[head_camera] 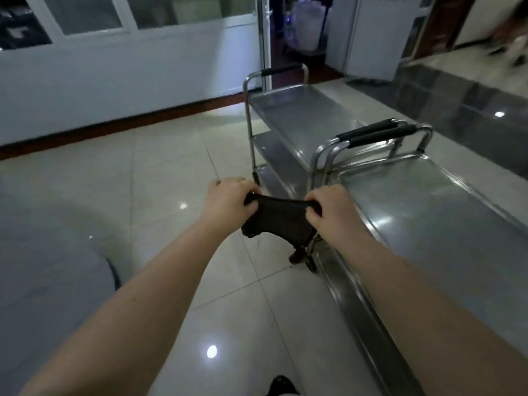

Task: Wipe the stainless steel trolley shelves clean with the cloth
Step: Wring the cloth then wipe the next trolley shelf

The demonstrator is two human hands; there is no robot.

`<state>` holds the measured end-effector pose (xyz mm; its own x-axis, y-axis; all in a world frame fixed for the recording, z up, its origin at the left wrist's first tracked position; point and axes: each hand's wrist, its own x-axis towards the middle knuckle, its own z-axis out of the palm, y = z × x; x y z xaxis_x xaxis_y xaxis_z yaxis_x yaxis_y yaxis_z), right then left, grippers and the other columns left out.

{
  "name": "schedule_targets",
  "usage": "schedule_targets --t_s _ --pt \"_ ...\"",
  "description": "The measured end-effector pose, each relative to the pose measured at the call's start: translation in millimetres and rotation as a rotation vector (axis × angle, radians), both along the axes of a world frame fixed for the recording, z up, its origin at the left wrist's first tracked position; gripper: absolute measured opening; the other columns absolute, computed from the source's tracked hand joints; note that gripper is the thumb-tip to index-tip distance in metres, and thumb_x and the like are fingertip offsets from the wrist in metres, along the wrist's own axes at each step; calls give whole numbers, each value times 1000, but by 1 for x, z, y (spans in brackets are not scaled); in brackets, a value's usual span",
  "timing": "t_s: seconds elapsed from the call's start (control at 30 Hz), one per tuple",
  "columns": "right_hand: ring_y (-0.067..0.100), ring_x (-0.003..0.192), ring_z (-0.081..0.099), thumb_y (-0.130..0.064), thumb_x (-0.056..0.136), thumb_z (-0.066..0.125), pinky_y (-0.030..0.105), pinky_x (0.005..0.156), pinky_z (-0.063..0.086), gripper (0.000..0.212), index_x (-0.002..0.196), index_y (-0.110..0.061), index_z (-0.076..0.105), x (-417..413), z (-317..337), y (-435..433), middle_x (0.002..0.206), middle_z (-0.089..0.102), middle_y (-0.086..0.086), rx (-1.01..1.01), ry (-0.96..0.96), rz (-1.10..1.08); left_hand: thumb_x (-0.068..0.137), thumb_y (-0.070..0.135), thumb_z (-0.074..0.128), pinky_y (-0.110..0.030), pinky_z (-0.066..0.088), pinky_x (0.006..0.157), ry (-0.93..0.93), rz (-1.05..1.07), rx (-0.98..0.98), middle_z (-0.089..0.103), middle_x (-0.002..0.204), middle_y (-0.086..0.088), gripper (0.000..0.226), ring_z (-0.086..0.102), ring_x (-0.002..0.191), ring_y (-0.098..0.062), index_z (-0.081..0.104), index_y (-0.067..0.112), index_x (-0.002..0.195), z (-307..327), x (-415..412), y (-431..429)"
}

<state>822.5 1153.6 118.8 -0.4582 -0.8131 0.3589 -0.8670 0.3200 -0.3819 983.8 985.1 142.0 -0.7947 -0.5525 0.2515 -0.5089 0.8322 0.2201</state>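
Wiping does not look begun: the dark cloth (281, 221) is stretched in the air between the left hand (231, 200) and right hand (331, 208), each grasping one end, just beside the near trolley (443, 224) and touching no shelf. Every shelf seems left to do. One cloth, two trolleys; the far trolley (300, 115) shows three shelves

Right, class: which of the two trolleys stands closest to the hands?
The right trolley, its top shelf just beside the right hand; the other trolley stands farther off, behind it.
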Motion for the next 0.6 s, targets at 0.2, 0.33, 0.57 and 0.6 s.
schedule_targets --t_s 0.2,0.33,0.57,0.6 --pt "23 97 54 -12 83 62 36 86 44 19 100 -11 71 -55 -36 -1 94 65 2 -8 -217 -258 88 24 63 -31 23 81 25 -278 18 67 102 13 17 58 102 -16 70 34 101 -35 -99 -32" --pt "21 98 50 -11 86 61 35 85 42 16 100 -12 69 -59 -68 8 97 61 1 17 -304 -407 90 28 61 -33 31 85 -81 -433 79 65 101 16 17 57 102 -13 69 37 103 -63 -154 -47" --pt "31 97 56 -5 90 58 38 84 42 15 104 -5 65 -41 -132 20 102 59 12 -69 -467 -899 88 24 65 -35 30 88 -205 -800 169 69 104 11 19 59 106 -16 71 32 104 -135 -234 -32" --pt "32 97 56 -5 91 58 38 84 41 15 105 -4 64 -34 -142 21 104 59 14 -74 -499 -958 87 25 66 -36 31 89 -234 -846 176 69 104 11 19 59 106 -16 71 32 104 -145 -240 -28"
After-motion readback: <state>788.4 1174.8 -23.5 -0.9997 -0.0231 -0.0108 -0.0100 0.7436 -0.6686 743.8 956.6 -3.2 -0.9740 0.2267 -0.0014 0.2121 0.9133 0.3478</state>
